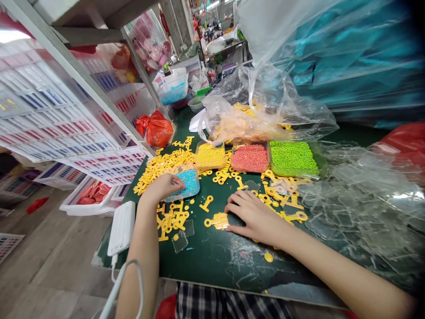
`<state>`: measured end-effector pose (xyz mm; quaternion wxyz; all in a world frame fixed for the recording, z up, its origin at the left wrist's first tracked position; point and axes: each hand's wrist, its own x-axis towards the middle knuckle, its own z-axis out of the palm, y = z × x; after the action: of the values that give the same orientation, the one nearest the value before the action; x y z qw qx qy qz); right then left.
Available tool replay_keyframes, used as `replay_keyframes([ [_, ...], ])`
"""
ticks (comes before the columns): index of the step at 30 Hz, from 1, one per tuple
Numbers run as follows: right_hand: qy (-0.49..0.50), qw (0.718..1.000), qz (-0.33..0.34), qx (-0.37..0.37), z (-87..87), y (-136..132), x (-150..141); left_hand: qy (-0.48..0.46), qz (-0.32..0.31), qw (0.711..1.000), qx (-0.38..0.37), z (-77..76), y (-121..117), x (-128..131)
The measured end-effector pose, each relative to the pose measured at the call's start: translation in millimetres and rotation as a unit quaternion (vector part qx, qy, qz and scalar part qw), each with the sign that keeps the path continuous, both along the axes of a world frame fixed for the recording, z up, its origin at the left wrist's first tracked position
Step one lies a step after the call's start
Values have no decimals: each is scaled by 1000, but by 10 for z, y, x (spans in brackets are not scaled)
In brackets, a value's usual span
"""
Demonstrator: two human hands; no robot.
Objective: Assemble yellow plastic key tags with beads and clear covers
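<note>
My left hand reaches into a clear tray of small blue beads. Its fingers are curled together at the bead surface, and whatever lies between the tips is hidden. On the green table, my right hand holds the right edge of a flat yellow plastic piece with a ring at one end, thumb at the near corner and fingers at the far one. A single loose yellow ring-ended part lies just beyond that piece. More yellow parts are scattered below the blue bead tray.
Trays of yellow beads, red beads and green beads stand behind. Clear plastic squares pile up at right. A white power bank with a cable sits at the left edge. A metal rack rises beyond.
</note>
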<state>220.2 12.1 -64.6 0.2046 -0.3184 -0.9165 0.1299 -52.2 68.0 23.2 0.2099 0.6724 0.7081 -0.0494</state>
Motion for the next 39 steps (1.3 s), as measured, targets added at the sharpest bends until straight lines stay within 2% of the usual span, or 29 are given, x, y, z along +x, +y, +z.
replay_keyframes([
  [2, -4, 1000, 2, -7, 8, -2, 0, -1, -10, 1000, -6, -33, 28, 2],
  [7, -12, 1000, 1, -24, 2, -4, -1, -45, -49, 997, 42, -100, 34, -34],
  [10, -12, 1000, 5, -20, -14, 0, -4, -65, -60, 996, 6, -136, 42, -31],
  [14, -11, 1000, 4, -18, -29, 2, -7, -43, -67, 996, -30, -171, 55, 4],
  [21, -13, 1000, 4, -19, -32, 1, -11, -51, -85, 994, -45, -191, 19, 52],
  [28, -16, 1000, 10, -21, -28, 0, -4, -66, -61, 995, -34, -225, 4, 66],
  [36, -15, 1000, 7, -16, -64, 0, 8, -103, -77, 991, -43, -276, -19, 4],
  [39, -16, 1000, 8, -16, -77, 3, 8, -99, -54, 992, -57, -268, -19, 10],
])
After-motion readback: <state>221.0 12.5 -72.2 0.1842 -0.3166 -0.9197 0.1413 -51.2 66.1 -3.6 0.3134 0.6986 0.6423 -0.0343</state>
